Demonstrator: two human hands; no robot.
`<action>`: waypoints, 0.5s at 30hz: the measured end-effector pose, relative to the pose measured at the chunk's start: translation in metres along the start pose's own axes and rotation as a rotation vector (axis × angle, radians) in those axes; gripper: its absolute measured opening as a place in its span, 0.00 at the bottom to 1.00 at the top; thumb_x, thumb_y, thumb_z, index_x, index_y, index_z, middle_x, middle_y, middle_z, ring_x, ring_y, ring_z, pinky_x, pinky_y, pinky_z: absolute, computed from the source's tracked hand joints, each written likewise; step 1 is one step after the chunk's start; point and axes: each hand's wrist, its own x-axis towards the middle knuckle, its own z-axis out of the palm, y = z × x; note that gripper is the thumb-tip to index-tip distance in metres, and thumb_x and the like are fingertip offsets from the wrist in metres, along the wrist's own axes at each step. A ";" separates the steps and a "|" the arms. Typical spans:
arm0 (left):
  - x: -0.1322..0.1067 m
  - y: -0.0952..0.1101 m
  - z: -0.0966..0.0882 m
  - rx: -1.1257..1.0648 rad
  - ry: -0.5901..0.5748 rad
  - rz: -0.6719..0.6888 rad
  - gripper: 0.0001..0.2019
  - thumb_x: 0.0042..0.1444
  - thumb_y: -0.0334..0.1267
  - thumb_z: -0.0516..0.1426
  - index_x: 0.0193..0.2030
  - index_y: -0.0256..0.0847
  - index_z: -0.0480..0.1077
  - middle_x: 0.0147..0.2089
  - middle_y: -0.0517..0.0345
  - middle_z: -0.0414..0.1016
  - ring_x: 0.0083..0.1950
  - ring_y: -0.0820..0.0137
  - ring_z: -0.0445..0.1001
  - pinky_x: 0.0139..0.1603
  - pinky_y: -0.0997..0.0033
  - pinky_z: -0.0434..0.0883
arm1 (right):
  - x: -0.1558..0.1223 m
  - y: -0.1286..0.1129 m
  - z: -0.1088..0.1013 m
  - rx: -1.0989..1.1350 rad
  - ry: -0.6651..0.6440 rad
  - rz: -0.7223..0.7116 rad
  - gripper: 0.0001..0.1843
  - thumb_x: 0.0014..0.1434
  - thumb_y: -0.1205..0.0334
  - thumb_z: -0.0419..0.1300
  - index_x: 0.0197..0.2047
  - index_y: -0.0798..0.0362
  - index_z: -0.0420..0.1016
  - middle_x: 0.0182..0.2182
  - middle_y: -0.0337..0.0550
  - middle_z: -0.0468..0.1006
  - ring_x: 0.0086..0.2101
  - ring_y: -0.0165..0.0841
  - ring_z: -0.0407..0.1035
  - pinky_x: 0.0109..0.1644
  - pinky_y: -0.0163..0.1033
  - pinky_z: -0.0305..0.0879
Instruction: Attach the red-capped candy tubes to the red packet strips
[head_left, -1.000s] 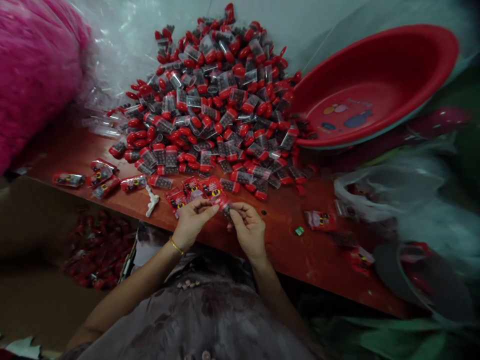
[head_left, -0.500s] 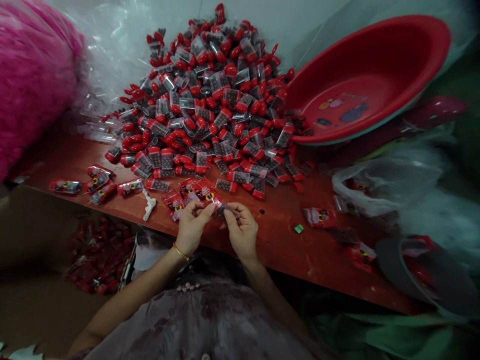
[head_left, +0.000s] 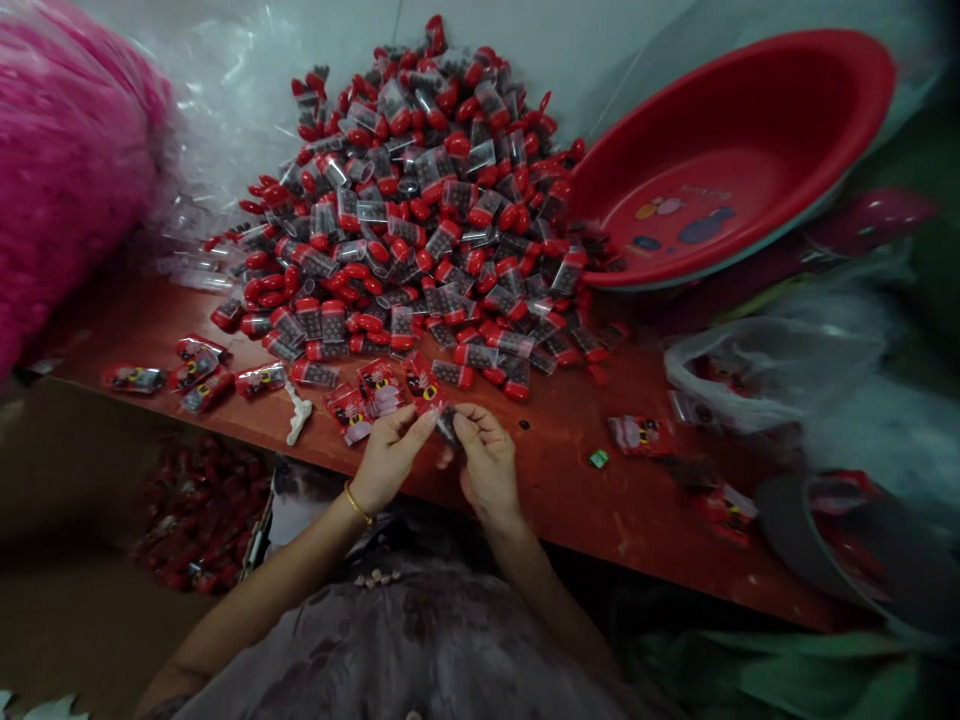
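My left hand (head_left: 386, 458), with a gold bangle at the wrist, is closed in a pinch at the lower end of a red printed plastic wrapper (head_left: 421, 380). Close beside it, my right hand (head_left: 487, 462) has thumb and fingers closed on a small clear container with dark contents (head_left: 446, 424), partly hidden by the fingers. Whether the container's tip is inside the wrapper I cannot tell. Two more red printed wrappers (head_left: 349, 412) lie flat just left of my fingers. Behind my hands rises a big heap of clear containers with red ends and dark contents (head_left: 405, 230).
Several wrapped containers (head_left: 199, 370) and a crumpled white piece (head_left: 298, 415) lie left. A red basin (head_left: 750, 150) leans beside the heap. Rightward are a green scrap (head_left: 598, 458), a plastic bag (head_left: 780, 370) and a grey container (head_left: 787, 530). A pink bundle (head_left: 67, 150) stands far left.
The red wrapper now shows more upright, beyond my left fingertips. My right hand has turned slightly, and more of the small container shows between my hands.
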 end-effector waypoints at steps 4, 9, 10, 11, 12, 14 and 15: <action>-0.004 0.002 0.001 0.037 0.014 0.005 0.14 0.48 0.48 0.62 0.29 0.37 0.73 0.26 0.62 0.71 0.29 0.75 0.66 0.33 0.75 0.65 | -0.003 0.000 0.002 -0.028 0.013 -0.026 0.13 0.51 0.53 0.63 0.35 0.52 0.69 0.22 0.31 0.74 0.14 0.22 0.63 0.18 0.29 0.63; 0.008 -0.001 -0.001 -0.065 0.132 -0.042 0.21 0.45 0.55 0.61 0.20 0.38 0.67 0.19 0.65 0.63 0.23 0.78 0.60 0.27 0.77 0.61 | -0.008 -0.001 0.004 -0.175 0.025 -0.129 0.10 0.54 0.56 0.61 0.37 0.52 0.69 0.24 0.32 0.75 0.18 0.23 0.66 0.23 0.30 0.65; 0.010 -0.003 0.001 -0.067 0.120 -0.054 0.21 0.44 0.56 0.62 0.20 0.37 0.68 0.19 0.65 0.64 0.22 0.78 0.60 0.26 0.77 0.61 | -0.008 -0.001 0.004 -0.176 0.034 -0.126 0.11 0.53 0.56 0.61 0.37 0.52 0.69 0.24 0.33 0.75 0.18 0.23 0.66 0.23 0.30 0.66; 0.011 -0.004 0.002 -0.059 0.097 -0.063 0.21 0.43 0.55 0.62 0.21 0.37 0.69 0.20 0.64 0.65 0.22 0.78 0.61 0.26 0.76 0.62 | -0.007 0.000 0.004 -0.170 0.042 -0.118 0.11 0.53 0.55 0.62 0.36 0.52 0.69 0.24 0.33 0.75 0.18 0.24 0.66 0.23 0.30 0.66; 0.010 -0.005 0.004 -0.048 0.070 -0.069 0.20 0.43 0.55 0.62 0.23 0.37 0.70 0.20 0.64 0.67 0.22 0.78 0.62 0.26 0.76 0.62 | -0.005 0.001 0.004 -0.156 0.048 -0.107 0.12 0.53 0.54 0.62 0.36 0.52 0.69 0.24 0.33 0.75 0.18 0.24 0.66 0.22 0.31 0.66; 0.008 -0.006 0.008 -0.047 0.037 -0.074 0.18 0.44 0.53 0.63 0.25 0.36 0.71 0.21 0.63 0.69 0.22 0.77 0.63 0.25 0.76 0.63 | -0.002 0.004 0.004 -0.113 0.046 -0.075 0.13 0.53 0.53 0.62 0.36 0.52 0.69 0.23 0.33 0.75 0.17 0.24 0.65 0.21 0.31 0.66; 0.006 -0.005 0.009 -0.058 0.032 -0.083 0.18 0.44 0.52 0.63 0.26 0.37 0.71 0.20 0.64 0.68 0.21 0.77 0.63 0.24 0.76 0.62 | 0.000 0.005 0.003 -0.088 0.034 -0.054 0.13 0.53 0.53 0.62 0.36 0.52 0.69 0.22 0.33 0.74 0.16 0.24 0.65 0.20 0.31 0.65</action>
